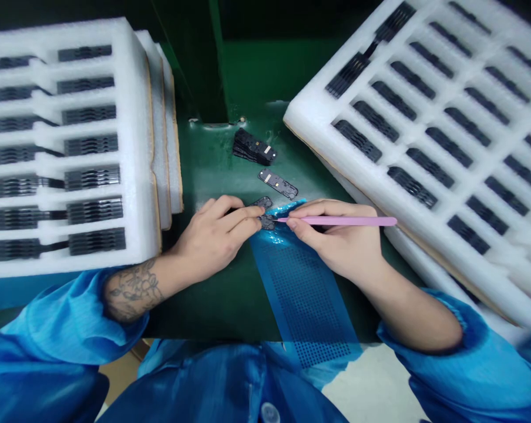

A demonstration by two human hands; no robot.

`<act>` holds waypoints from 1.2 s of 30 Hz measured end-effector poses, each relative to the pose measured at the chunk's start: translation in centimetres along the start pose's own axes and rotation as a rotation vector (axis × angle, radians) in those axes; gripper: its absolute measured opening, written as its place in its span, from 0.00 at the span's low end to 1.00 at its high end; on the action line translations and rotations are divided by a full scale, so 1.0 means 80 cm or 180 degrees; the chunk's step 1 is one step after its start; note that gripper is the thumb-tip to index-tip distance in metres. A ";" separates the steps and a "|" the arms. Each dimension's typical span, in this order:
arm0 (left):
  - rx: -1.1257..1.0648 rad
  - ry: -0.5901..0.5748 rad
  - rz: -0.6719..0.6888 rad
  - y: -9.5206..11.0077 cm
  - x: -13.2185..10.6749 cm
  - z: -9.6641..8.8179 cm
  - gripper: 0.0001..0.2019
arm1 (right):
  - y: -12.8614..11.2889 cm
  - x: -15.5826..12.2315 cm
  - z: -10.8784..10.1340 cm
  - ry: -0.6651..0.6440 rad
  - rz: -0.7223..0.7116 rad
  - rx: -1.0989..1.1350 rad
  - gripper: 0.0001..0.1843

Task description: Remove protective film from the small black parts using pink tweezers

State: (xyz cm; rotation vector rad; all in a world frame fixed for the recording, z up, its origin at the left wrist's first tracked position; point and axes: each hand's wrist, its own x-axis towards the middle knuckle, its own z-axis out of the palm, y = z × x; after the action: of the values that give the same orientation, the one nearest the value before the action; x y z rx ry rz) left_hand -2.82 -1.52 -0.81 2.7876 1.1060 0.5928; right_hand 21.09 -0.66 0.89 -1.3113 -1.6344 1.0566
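My left hand (219,232) is closed, pinching a small black flat part (265,212) against the green table. My right hand (333,235) grips pink tweezers (340,221) like a pen, with the tip touching that same part. Under both hands lies a blue strip (303,294) covered in rows of tiny dark dots, running from the part toward my body. One more black part (278,183) lies loose just beyond my hands, and a small stack of black parts (253,147) sits further back.
A stack of white foam trays (133,147) with slots full of black parts stands at the left. A large white foam tray (424,106), also with filled slots, leans at the right. The green table (212,294) shows between them.
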 end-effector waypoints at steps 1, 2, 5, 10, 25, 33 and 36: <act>-0.0006 0.0007 -0.0003 0.000 0.000 0.000 0.08 | 0.001 -0.001 -0.001 0.0052 -0.0032 0.0034 0.02; -0.0016 0.0018 -0.0012 0.000 0.000 0.000 0.07 | 0.001 -0.002 -0.001 0.0117 -0.0104 0.0037 0.03; -0.0059 0.0030 -0.0011 0.001 0.000 0.000 0.05 | 0.006 -0.003 0.000 0.0058 -0.0697 -0.0299 0.08; -0.0102 0.0054 -0.0028 0.001 -0.001 0.002 0.02 | 0.016 -0.004 0.010 -0.0597 -0.1743 -0.1105 0.07; -0.0208 0.0118 -0.0205 0.003 0.002 -0.001 0.07 | 0.024 0.020 0.000 0.0112 -0.1549 -0.2196 0.07; 0.0198 0.0112 -0.0441 -0.005 0.003 -0.005 0.09 | 0.012 0.012 -0.021 -0.0418 -0.1537 -0.1677 0.10; 0.0195 0.0200 -0.0519 -0.011 0.003 -0.003 0.10 | 0.006 0.006 -0.030 -0.1216 -0.1650 -0.1480 0.15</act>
State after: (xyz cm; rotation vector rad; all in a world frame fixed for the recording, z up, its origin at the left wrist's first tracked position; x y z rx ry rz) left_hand -3.33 -0.72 -0.69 2.7103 1.3700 0.6425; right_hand 23.39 0.23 1.30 -0.8918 -2.4496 0.6496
